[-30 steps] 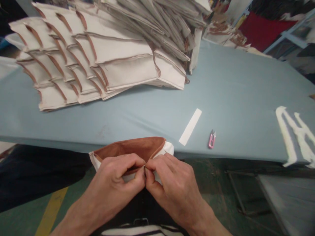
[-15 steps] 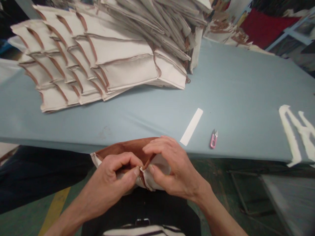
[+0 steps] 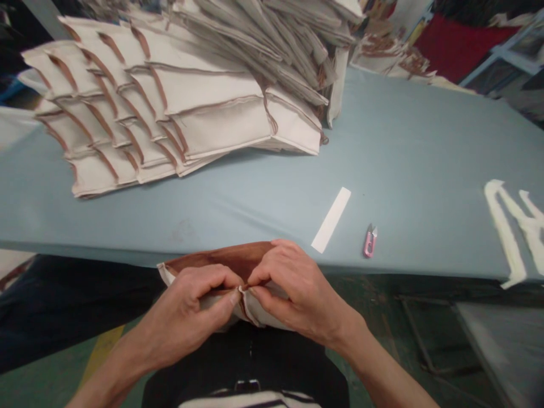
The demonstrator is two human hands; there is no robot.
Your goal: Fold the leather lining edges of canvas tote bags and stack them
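Observation:
A cream fabric piece with a brown lining (image 3: 221, 262) lies at the near edge of the light blue table (image 3: 255, 204), over my lap. My left hand (image 3: 191, 309) pinches its edge from the left, fingers curled. From the right, my right hand (image 3: 293, 292) pinches the same edge, thumb and fingertips pressed together beside the left fingers. Both hands meet at the seam in the middle.
A big fanned stack of similar cream pieces with brown trim (image 3: 170, 107) fills the far left of the table. A white strip (image 3: 331, 220) and small pink thread snips (image 3: 369, 242) lie right of my hands. White letter shapes (image 3: 510, 226) mark the right end.
My right hand lifted over the fabric's edge, then came down to pinch the seam again beside the left. The fabric's near edge has bunched slightly.

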